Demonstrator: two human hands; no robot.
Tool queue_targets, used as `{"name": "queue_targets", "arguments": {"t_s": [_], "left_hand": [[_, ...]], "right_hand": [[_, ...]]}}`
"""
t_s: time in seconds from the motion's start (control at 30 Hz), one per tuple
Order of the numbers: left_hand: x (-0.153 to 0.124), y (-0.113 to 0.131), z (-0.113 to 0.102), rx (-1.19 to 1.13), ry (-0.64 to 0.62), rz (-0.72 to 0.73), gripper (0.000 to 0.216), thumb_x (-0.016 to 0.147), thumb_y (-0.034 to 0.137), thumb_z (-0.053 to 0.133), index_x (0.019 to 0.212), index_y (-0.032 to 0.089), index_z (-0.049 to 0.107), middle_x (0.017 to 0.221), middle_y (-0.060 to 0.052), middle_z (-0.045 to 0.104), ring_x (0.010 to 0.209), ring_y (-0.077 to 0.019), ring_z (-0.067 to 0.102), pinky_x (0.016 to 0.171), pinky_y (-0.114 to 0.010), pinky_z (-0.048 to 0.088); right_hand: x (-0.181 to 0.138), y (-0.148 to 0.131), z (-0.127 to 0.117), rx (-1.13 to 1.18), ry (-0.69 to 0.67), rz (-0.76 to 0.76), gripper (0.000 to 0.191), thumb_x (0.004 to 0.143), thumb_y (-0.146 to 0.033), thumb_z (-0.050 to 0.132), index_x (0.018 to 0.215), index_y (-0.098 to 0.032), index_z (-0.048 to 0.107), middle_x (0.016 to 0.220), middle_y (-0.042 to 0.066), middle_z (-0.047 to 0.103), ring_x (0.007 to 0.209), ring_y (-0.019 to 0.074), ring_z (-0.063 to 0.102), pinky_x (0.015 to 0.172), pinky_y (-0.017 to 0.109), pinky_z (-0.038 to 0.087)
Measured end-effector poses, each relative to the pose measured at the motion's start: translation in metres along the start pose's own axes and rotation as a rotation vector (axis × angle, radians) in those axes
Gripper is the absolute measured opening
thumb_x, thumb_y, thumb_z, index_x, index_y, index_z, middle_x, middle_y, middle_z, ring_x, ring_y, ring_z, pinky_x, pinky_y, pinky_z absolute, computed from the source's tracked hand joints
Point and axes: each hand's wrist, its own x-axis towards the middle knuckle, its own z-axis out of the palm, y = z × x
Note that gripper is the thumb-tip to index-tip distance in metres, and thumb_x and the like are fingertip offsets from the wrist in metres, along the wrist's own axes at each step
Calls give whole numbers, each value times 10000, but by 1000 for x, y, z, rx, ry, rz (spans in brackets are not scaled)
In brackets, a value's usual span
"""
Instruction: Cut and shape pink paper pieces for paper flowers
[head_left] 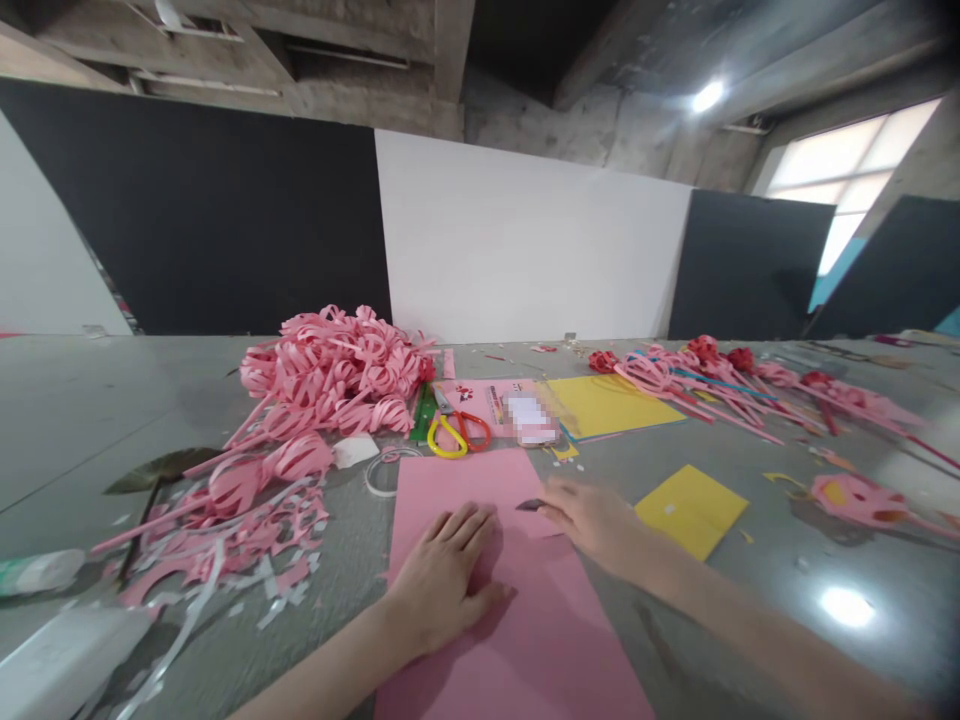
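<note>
A long sheet of pink paper (555,640) lies on the grey surface in front of me. My left hand (442,580) rests flat on it, fingers spread and holding nothing. Over the sheet's right edge, my right hand (577,515) is closed around a small dark pointed tool (530,505). Its tip points left, towards my left hand; whether it is a blade or a pen I cannot tell. Beyond the sheet's far edge lie scissors (448,448) with one yellow and one red handle, beside a phone-like object (531,418) with a blurred screen.
A heap of pink paper-strip flowers (337,365) stands at the back left, above pink and white scraps (255,530). A tape ring (381,473) sits left of the sheet. Yellow paper (694,510) lies to the right, with more paper flowers (720,375) behind it.
</note>
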Motion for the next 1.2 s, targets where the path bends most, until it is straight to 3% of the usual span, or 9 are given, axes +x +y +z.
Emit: {"name": "queue_targets", "arguments": {"t_s": [0.13,0.27,0.77,1.2], "left_hand": [[0,1,-1,21,-1,4,677,778,587,288,1323,189,228,1372,-45,275,1249,-230,222,1017,-412,193],[0,0,-2,41,-6,13,686,781,599,248,1318,170,246,1367,-58,283,1246,-232,226,1017,-409,189],[0,-1,1,41,15,26,673,784,581,274,1327,186,224,1353,-73,313,1234,-241,252,1010,-401,196],[0,0,-1,40,-3,18,682,786,589,244,1328,175,219,1364,-72,291,1241,-243,232,1010,-410,193]], "right_hand": [[1,0,16,-277,-23,-115,209,868,-329,356,844,-207,525,845,13,542,582,96,496,517,222,271],[3,5,25,-405,-14,-180,246,867,-365,341,1000,-276,528,935,45,500,552,76,470,501,212,254],[1,10,33,-356,-25,-211,298,878,-346,305,899,-225,576,895,65,495,564,96,475,508,221,273],[-2,7,34,-419,-31,-180,242,868,-322,336,943,-287,564,968,58,480,558,90,489,505,214,299]]}}
